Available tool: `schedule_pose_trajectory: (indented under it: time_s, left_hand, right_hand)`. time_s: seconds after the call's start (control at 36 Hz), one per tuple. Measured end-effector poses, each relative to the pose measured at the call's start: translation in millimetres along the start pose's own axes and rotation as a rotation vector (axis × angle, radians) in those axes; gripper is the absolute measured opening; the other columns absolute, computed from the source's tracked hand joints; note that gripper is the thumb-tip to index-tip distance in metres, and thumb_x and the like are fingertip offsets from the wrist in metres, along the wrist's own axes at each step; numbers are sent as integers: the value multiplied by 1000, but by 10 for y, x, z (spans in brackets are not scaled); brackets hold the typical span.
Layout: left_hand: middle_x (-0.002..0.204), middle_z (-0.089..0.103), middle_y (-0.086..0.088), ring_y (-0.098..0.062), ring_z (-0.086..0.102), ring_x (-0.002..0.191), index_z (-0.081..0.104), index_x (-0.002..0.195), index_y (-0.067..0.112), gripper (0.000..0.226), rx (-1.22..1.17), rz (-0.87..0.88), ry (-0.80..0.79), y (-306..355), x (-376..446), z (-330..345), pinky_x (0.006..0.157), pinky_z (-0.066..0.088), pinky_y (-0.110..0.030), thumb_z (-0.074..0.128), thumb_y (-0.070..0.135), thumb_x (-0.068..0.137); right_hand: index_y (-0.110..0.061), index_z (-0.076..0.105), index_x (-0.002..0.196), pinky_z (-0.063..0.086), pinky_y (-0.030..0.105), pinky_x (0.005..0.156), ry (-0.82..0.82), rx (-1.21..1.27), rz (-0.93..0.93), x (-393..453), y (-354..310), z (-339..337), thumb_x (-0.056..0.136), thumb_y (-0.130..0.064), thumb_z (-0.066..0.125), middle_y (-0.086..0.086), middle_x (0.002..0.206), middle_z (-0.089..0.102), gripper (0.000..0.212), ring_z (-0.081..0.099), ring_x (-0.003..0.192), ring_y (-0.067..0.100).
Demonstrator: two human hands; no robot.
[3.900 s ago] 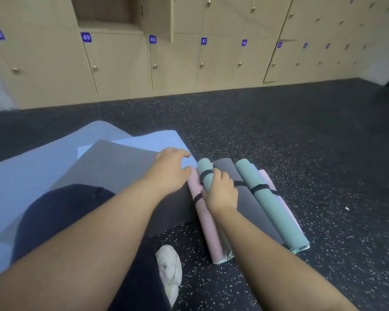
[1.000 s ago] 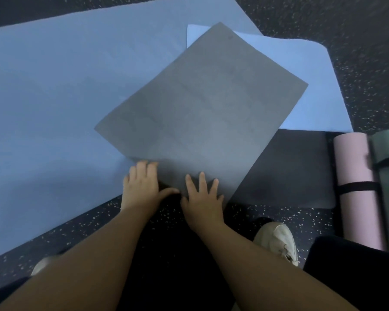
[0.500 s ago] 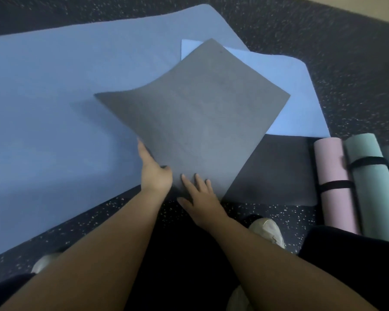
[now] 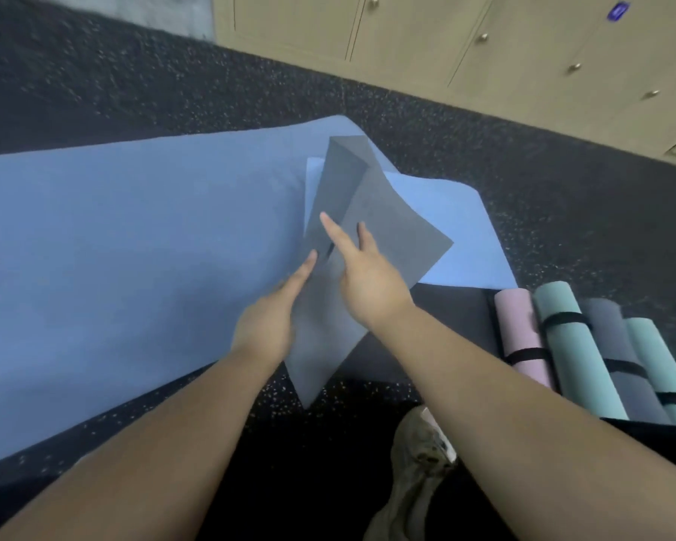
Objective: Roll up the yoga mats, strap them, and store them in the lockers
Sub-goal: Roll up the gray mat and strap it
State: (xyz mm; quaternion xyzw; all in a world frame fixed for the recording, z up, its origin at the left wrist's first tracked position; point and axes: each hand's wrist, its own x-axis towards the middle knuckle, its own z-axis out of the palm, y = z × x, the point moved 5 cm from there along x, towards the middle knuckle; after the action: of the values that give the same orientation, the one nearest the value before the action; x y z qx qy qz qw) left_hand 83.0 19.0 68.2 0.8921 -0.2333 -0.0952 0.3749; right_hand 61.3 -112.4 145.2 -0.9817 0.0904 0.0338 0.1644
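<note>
Both hands, left hand point(image 4: 264, 326) & right hand point(image 4: 367, 283), fingers straight, sandwich lifted grey mat point(image 4: 387, 232).

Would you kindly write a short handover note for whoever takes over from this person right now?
Left hand: fingers straight, against the left side of the lifted grey mat; no clear grip.
Right hand: open, fingers straight on the grey mat's top face.
Grey mat: raised and creased, not rolled, over two flat blue mats and a dark mat.
Done: four rolled mats lie on the floor at right; black straps show on them.
Left: roll and strap the flat mats, then store all in the lockers.
</note>
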Motion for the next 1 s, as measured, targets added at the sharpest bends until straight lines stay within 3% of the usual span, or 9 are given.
schedule_pose_trajectory:
  time_s: [0.08,0.17,0.33,0.44,0.56,0.61,0.81,0.92,1.0]
  left_hand:
    - [158,23,16,-15,43,133,-17,125,72,104,158,55,-16,139,-97,-65,89,41,-26,39,-7,86]
    - [144,44,12,-20,46,118,-5,146,53,88,221,20,46,264,-200,-87,73,37,-29,39,0,92]
    - [147,41,-5,-22,44,129,24,151,35,53,-301,-176,33,261,-338,69,100,35,-29,37,17,103]
    - [145,44,-14,-33,46,128,35,146,37,45,-568,-210,20,444,-339,69,105,41,-51,34,21,105]
    - [139,50,5,-15,51,121,45,141,29,42,-609,-78,103,615,-327,-109,102,36,-18,36,10,104]
    - [139,49,3,-11,44,128,47,139,25,45,-539,4,155,657,-295,-213,101,28,-9,37,2,102]
    - [151,35,-19,-43,12,145,54,137,23,59,17,276,337,877,-212,-614,115,19,-42,38,-15,94]
    - [145,42,-26,-47,19,140,61,127,25,75,252,417,390,753,-297,-664,96,38,-67,49,-26,75]
    - [146,40,-22,-38,18,140,50,126,32,89,343,416,371,513,-426,-612,81,45,-71,56,-33,64]
  right_hand:
    - [-24,9,153,41,35,78,31,-83,33,-14,-38,-260,94,-2,41,18,150,28,71,47,123,34]
    - [-11,27,138,38,35,69,93,-192,50,-80,-63,-438,96,-8,47,13,122,49,48,54,107,31]
    - [-13,26,142,38,35,70,136,-117,69,-364,-10,-548,100,-24,47,13,125,53,48,57,104,33]
    - [-12,31,136,38,36,69,185,-18,105,-592,32,-669,100,-30,49,11,121,56,44,57,105,31]
    - [-11,34,124,36,34,68,224,96,163,-809,178,-760,98,-28,54,9,120,57,37,57,102,31]
    - [-13,34,124,36,33,69,210,123,201,-913,269,-744,97,-27,55,7,123,56,37,55,96,28]
    - [-18,29,132,47,41,85,52,160,286,-1098,456,-437,95,-25,58,14,117,56,48,54,106,33]
    - [-17,28,138,32,38,105,-8,97,260,-1093,406,-277,94,-25,58,12,122,55,54,41,123,32]
    - [-19,27,138,22,38,113,-100,47,222,-1068,330,-94,93,-26,58,10,126,52,55,33,129,30]
